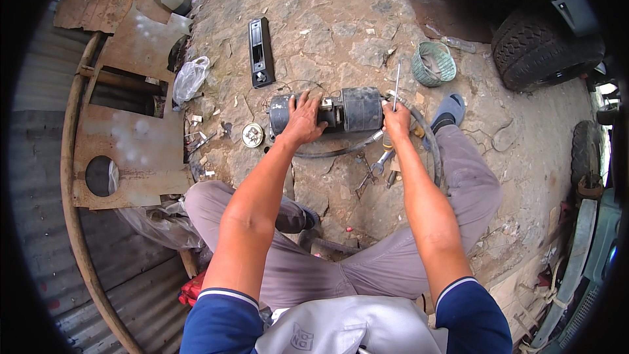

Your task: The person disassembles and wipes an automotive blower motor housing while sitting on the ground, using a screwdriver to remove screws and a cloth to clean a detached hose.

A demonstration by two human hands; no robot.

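Note:
A dark unit with two round drums (362, 110) and a narrower middle lies across the stony ground in front of me; it looks like a twin blower. My left hand (303, 120) rests on its left drum, fingers spread. At the right end, my right hand (397, 121) is closed round a screwdriver (398, 80), whose thin shaft points up and away from me. The hand hides most of its handle. A black hose (341, 153) curves along the near side of the unit. Several tools, among them a wrench (378, 168), lie just below my right hand.
A long black panel (261, 52) lies beyond the unit. Left of it are a small round tin (252, 135) and a clear plastic bag (191, 80). A green basket (434, 64) and a tyre (544, 52) stand at right. Rusty sheet metal (141, 137) leans at left.

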